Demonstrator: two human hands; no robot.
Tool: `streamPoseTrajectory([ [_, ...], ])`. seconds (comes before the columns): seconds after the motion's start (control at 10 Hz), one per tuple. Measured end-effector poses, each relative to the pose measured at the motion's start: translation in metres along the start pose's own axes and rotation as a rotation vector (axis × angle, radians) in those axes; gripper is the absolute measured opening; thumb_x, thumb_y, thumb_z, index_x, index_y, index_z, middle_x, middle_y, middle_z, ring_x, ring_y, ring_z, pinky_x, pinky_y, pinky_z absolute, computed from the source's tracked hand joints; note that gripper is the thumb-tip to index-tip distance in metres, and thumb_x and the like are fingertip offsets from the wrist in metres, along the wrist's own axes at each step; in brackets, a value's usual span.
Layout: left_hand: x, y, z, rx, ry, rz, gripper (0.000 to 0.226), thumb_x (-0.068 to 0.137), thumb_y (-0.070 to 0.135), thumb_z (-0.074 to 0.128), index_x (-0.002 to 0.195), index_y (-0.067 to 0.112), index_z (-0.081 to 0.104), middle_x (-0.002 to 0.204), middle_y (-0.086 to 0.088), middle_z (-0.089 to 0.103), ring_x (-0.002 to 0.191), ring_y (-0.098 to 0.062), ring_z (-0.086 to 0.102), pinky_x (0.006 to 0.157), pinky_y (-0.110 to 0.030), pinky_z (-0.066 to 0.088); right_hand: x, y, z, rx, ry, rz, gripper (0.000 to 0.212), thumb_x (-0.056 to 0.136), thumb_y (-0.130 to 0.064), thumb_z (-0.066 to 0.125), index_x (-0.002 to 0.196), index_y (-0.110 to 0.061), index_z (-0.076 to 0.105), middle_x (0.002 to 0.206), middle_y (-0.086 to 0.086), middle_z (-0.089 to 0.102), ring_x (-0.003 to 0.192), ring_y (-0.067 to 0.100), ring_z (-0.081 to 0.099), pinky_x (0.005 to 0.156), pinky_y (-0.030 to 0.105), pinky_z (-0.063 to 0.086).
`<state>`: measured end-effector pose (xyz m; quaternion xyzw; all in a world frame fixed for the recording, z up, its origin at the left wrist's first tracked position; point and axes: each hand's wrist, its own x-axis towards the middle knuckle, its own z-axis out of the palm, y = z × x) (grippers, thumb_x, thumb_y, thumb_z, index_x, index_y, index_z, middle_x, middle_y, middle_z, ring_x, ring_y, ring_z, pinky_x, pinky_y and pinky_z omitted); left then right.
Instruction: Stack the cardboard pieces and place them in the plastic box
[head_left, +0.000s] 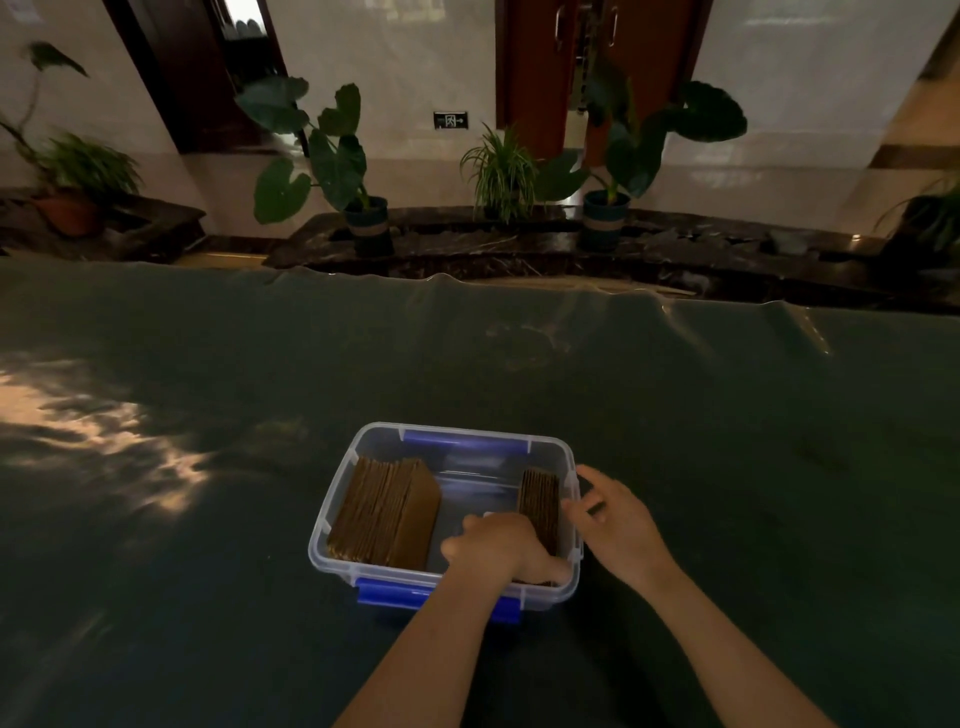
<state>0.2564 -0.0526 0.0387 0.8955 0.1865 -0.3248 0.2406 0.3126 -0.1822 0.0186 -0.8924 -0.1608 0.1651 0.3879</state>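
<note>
1. The cardboard pieces stand on edge in 2 stacks inside the plastic box (332, 499): a large stack (384, 512) at its left, a smaller stack (540, 506) at its right wall.
2. Your left hand (498, 551) is inside the box, fingers curled against the smaller stack.
3. Your right hand (618, 519) is at the box's right rim, fingers loosely spread.
4. The box sits on the dark green table cover (208, 571).

Surface: table (208, 395) wearing dark green cover, wrinkling along far edge | Lying on it: clear plastic box (332, 512) sitting near the near edge
</note>
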Motion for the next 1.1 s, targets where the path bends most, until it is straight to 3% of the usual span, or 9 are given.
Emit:
streamPoseTrajectory([
  [0.1, 0.001, -0.001, -0.004, -0.031, -0.037, 0.054, 0.057, 0.070, 0.053, 0.058, 0.113, 0.017, 0.055, 0.120, -0.011, 0.056, 0.115, -0.032, 0.048, 0.105, -0.051, 0.034, -0.005, -0.001, 0.005, 0.104, -0.006, 0.000, 0.035, 0.091, -0.021, 0.052, 0.125, -0.025, 0.049, 0.089, -0.011, 0.059, 0.078, -0.002, 0.056, 0.063, 0.013, 0.041],
  [0.3, -0.001, 0.004, -0.001, -0.090, -0.048, 0.106, 0.049, 0.072, 0.043, 0.056, 0.110, 0.013, 0.057, 0.117, -0.017, 0.058, 0.111, -0.034, 0.052, 0.103, -0.053, 0.038, -0.009, -0.006, 0.003, 0.152, -0.041, 0.035, 0.033, 0.095, -0.017, 0.046, 0.127, -0.022, 0.049, 0.108, 0.006, 0.063, 0.100, 0.014, 0.059, 0.091, 0.033, 0.049],
  [0.4, 0.000, 0.005, 0.006, -0.102, 0.014, 0.113, 0.046, 0.077, 0.043, 0.053, 0.110, 0.010, 0.058, 0.116, -0.017, 0.059, 0.111, -0.034, 0.052, 0.104, -0.053, 0.037, -0.014, -0.007, 0.001, 0.211, -0.068, 0.028, 0.031, 0.095, -0.019, 0.045, 0.124, -0.029, 0.050, 0.110, 0.004, 0.063, 0.104, 0.015, 0.059, 0.092, 0.036, 0.050],
  [0.5, 0.001, 0.005, 0.008, -0.118, 0.065, 0.092, 0.047, 0.081, 0.047, 0.051, 0.112, 0.011, 0.057, 0.118, -0.015, 0.059, 0.115, -0.033, 0.050, 0.106, -0.053, 0.034, -0.017, -0.008, 0.001, 0.317, -0.068, 0.040, 0.029, 0.094, -0.019, 0.046, 0.108, -0.044, 0.052, 0.103, -0.002, 0.066, 0.098, 0.009, 0.062, 0.078, 0.023, 0.051],
  [0.6, -0.004, 0.008, 0.010, -0.082, 0.111, 0.065, 0.049, 0.084, 0.048, 0.048, 0.114, 0.009, 0.056, 0.122, -0.016, 0.058, 0.119, -0.033, 0.048, 0.109, -0.053, 0.030, -0.019, -0.008, 0.005, 0.430, -0.032, 0.112, 0.028, 0.093, -0.023, 0.048, 0.106, -0.048, 0.050, 0.094, -0.005, 0.066, 0.087, 0.004, 0.062, 0.068, 0.019, 0.046],
  [0.7, -0.009, 0.008, 0.012, -0.086, 0.148, 0.075, 0.047, 0.085, 0.044, 0.049, 0.113, 0.008, 0.057, 0.121, -0.015, 0.059, 0.118, -0.032, 0.049, 0.109, -0.050, 0.031, -0.019, -0.006, 0.008, 0.470, -0.020, 0.165, 0.040, 0.092, -0.028, 0.050, 0.131, -0.033, 0.042, 0.101, 0.002, 0.065, 0.092, 0.010, 0.062, 0.079, 0.029, 0.051],
  [0.8, -0.013, 0.007, 0.010, -0.137, 0.205, 0.088, 0.044, 0.084, 0.044, 0.051, 0.112, 0.009, 0.057, 0.119, -0.013, 0.060, 0.114, -0.028, 0.051, 0.107, -0.046, 0.036, -0.020, -0.001, 0.010, 0.489, -0.032, 0.242, 0.056, 0.092, -0.035, 0.049, 0.142, -0.023, 0.028, 0.116, 0.010, 0.061, 0.101, 0.020, 0.061, 0.082, 0.033, 0.050],
  [0.9, -0.021, 0.006, 0.006, -0.165, 0.228, 0.089, 0.044, 0.084, 0.043, 0.053, 0.115, 0.012, 0.055, 0.120, -0.011, 0.059, 0.114, -0.027, 0.051, 0.105, -0.044, 0.039, -0.021, -0.001, 0.006, 0.516, -0.038, 0.303, 0.056, 0.093, -0.037, 0.047, 0.142, -0.021, 0.028, 0.125, 0.013, 0.058, 0.103, 0.023, 0.059, 0.073, 0.029, 0.048],
  [1.1, -0.051, -0.001, -0.025, -0.432, 0.113, 0.120, 0.029, 0.089, 0.033, 0.052, 0.113, 0.017, 0.056, 0.115, -0.006, 0.061, 0.106, -0.018, 0.057, 0.101, -0.039, 0.045, -0.035, -0.003, -0.027, 0.584, 0.132, 0.321, 0.043, 0.093, -0.034, 0.046, 0.132, -0.016, 0.044, 0.111, 0.005, 0.060, 0.091, 0.016, 0.059, 0.076, 0.031, 0.047],
])
